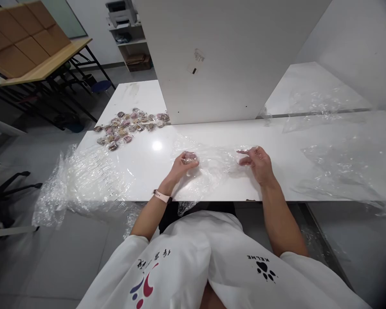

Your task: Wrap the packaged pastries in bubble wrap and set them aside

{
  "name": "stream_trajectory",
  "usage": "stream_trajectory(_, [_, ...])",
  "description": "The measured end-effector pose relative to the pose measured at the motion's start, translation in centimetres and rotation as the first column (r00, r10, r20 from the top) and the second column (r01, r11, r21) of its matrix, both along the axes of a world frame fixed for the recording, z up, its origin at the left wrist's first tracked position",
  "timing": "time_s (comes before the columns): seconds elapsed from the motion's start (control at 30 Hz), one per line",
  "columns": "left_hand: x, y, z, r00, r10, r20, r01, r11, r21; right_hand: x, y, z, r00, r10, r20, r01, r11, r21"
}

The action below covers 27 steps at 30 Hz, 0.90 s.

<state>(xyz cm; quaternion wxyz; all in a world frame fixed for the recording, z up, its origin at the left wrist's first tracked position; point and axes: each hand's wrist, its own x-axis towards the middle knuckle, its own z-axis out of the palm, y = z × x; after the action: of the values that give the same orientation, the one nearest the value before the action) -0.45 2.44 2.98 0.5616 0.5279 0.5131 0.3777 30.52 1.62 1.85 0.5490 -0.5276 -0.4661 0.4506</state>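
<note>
A clear plastic film sheet (214,165) lies spread on the white table (148,171) right in front of me. My left hand (182,165) is closed on a bunched part of the film at its left side. My right hand (257,162) pinches the film's right edge between thumb and fingers, index finger pointing left. A pink watch sits on my left wrist.
A pile of small wrapped items (128,128) lies at the table's far left. A large heap of clear film (80,182) hangs over the left edge. More film (337,167) covers the right side. A white upright panel (231,60) stands behind.
</note>
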Motion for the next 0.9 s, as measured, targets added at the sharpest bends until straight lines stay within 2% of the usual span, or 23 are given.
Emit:
stream_trajectory(0.07, [0.9, -0.5, -1.4, 0.998, 0.051, 0.039, -0.048, 0.996, -0.070, 0.6, 0.5, 3.2, 1.000, 0.009, 0.004, -0.009, 1.000, 0.029])
stream_trajectory(0.13, [0.7, -0.3, -2.2, 0.996, 0.084, 0.039, -0.081, 0.994, -0.074, 2.0, 1.1, 5.9, 0.997, -0.066, 0.048, 0.061, 0.994, 0.087])
stream_trajectory(0.2, [0.3, -0.1, -2.5, 0.997, 0.070, 0.039, -0.068, 0.996, -0.063, 3.8, 1.5, 7.1, 0.993, -0.104, 0.055, 0.097, 0.988, 0.117])
stream_trajectory(0.27, [0.2, -0.3, -2.5, 0.997, 0.055, 0.046, -0.053, 0.997, -0.052, 5.1, 1.0, 6.4, 0.998, -0.063, 0.032, 0.060, 0.995, 0.082])
stream_trajectory(0.33, [0.6, -0.8, -2.6, 0.999, 0.041, 0.036, -0.040, 0.999, -0.025, 5.4, -0.6, 4.2, 0.999, 0.026, 0.031, -0.025, 0.999, -0.031])
stream_trajectory(0.47, [1.5, -1.1, -3.2, 0.993, 0.044, -0.106, -0.032, 0.993, 0.110, 4.7, -5.8, -0.2, 0.975, 0.171, 0.141, -0.125, 0.950, -0.286])
stream_trajectory(0.57, [1.6, -0.2, -3.3, 0.980, 0.055, -0.192, -0.020, 0.984, 0.178, 6.5, -8.0, -0.5, 0.914, 0.369, 0.170, -0.267, 0.861, -0.434])
stream_trajectory(0.6, [1.5, 0.3, -3.2, 0.978, 0.051, -0.203, -0.014, 0.983, 0.181, 7.8, -8.1, -0.1, 0.899, 0.393, 0.190, -0.277, 0.850, -0.449])
stream_trajectory(0.63, [1.4, 0.7, -3.1, 0.977, 0.042, -0.208, -0.005, 0.985, 0.175, 9.3, -7.9, 0.4, 0.898, 0.368, 0.242, -0.236, 0.866, -0.440])
stream_trajectory(0.67, [1.3, 1.0, -2.9, 0.977, 0.034, -0.211, 0.002, 0.986, 0.168, 10.9, -7.6, 0.9, 0.894, 0.289, 0.341, -0.134, 0.901, -0.413])
stream_trajectory(0.7, [1.3, 1.2, -2.8, 0.976, 0.027, -0.215, 0.009, 0.987, 0.162, 12.2, -7.2, 1.5, 0.858, 0.167, 0.485, 0.018, 0.935, -0.354])
stream_trajectory(0.73, [1.2, 1.2, -2.6, 0.975, 0.024, -0.221, 0.012, 0.987, 0.161, 13.2, -6.9, 2.0, 0.764, 0.020, 0.645, 0.187, 0.950, -0.250])
stream_trajectory(0.77, [1.3, 1.0, -2.4, 0.973, 0.025, -0.229, 0.013, 0.986, 0.167, 13.6, -6.6, 2.6, 0.612, -0.127, 0.781, 0.332, 0.937, -0.108])
stream_trajectory(0.8, [1.3, 0.7, -2.1, 0.970, 0.031, -0.240, 0.014, 0.983, 0.182, 13.3, -6.5, 3.0, 0.445, -0.249, 0.860, 0.417, 0.908, 0.047])
stream_trajectory(0.83, [1.4, 0.3, -1.9, 0.968, 0.027, -0.250, 0.026, 0.978, 0.205, 12.3, -6.5, 3.3, 0.327, -0.342, 0.881, 0.436, 0.882, 0.180])
stream_trajectory(0.87, [1.5, -0.2, -1.6, 0.966, 0.002, -0.258, 0.059, 0.972, 0.228, 10.7, -6.6, 3.5, 0.301, -0.399, 0.866, 0.402, 0.877, 0.264])
stream_trajectory(0.9, [1.6, -0.8, -1.2, 0.961, -0.060, -0.269, 0.127, 0.963, 0.239, 8.6, -6.7, 3.4, 0.367, -0.403, 0.838, 0.325, 0.900, 0.290])
